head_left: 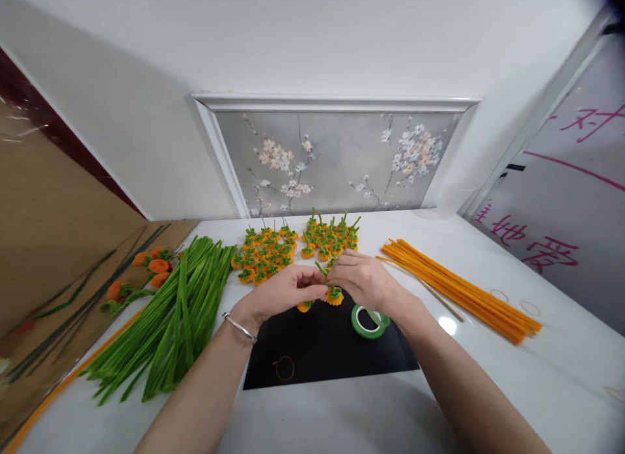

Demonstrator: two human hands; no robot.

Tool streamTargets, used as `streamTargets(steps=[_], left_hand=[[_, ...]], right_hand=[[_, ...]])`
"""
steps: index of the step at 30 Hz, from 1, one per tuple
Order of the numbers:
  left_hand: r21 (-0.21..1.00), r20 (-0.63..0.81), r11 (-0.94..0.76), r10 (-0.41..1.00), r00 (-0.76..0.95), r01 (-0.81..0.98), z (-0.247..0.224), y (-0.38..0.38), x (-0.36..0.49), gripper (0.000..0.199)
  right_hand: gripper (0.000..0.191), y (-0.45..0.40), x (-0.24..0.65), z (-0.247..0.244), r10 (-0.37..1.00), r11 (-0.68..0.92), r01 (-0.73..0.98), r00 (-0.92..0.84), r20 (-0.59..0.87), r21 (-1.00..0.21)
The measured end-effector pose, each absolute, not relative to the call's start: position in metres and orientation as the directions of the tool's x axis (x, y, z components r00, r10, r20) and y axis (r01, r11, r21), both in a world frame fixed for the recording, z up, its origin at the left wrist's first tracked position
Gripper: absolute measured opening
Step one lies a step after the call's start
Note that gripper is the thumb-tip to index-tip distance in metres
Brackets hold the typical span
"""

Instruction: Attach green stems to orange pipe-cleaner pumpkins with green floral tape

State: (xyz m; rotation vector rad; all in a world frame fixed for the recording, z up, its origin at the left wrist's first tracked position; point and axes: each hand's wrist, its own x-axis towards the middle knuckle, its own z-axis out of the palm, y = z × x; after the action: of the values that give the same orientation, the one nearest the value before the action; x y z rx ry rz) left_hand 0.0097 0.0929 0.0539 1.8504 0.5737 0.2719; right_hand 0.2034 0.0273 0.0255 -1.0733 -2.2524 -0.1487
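Observation:
Above the black mat [312, 350], my left hand [288, 288] and my right hand [364, 278] meet with fingertips pinched. Between them is a small orange pipe-cleaner flower [334, 299] with a green top, its bloom hanging downward. My fingers cover part of its green stem. A second orange flower [305, 307] shows just under my left hand; I cannot tell whether the hand touches it. A roll of green tape [359, 327] lies on the mat below my right hand. My left wrist wears a silver bangle.
Behind my hands stand two clusters of finished orange flowers, a left cluster [263, 255] and a right cluster [325, 236]. Green pipe cleaners [170, 317] lie left, orange pipe cleaners [459, 288] right, beside a thin stick [442, 301]. Larger orange blooms [159, 266] rest far left. A rubber band [284, 368] is on the mat.

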Motion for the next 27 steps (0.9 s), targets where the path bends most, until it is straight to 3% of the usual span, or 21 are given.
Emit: streamTargets(steps=[5, 11, 20, 27], left_hand=[[0.891, -0.016, -0.347, 0.623, 0.782, 0.294, 0.052, 0.092, 0.015, 0.016], [0.845, 0.018, -0.432, 0.613, 0.79, 0.316, 0.051, 0.092, 0.013, 0.015], [0.955, -0.089, -0.192, 0.543, 0.835, 0.227, 0.046, 0.097, 0.009, 0.015], [0.965, -0.117, -0.14, 0.531, 0.839, 0.223, 0.044, 0.098, 0.008, 0.014]], right_hand=[[0.026, 0.03, 0.203, 0.02, 0.679, 0.632, 0.764, -0.465, 0.568, -0.13], [0.026, 0.032, 0.203, 0.019, 0.676, 0.643, 0.745, -0.442, 0.589, -0.178], [0.023, 0.028, 0.202, 0.026, 0.655, 0.682, 0.69, -0.426, 0.625, -0.244], [0.027, 0.029, 0.202, 0.024, 0.677, 0.651, 0.74, -0.464, 0.572, -0.169]])
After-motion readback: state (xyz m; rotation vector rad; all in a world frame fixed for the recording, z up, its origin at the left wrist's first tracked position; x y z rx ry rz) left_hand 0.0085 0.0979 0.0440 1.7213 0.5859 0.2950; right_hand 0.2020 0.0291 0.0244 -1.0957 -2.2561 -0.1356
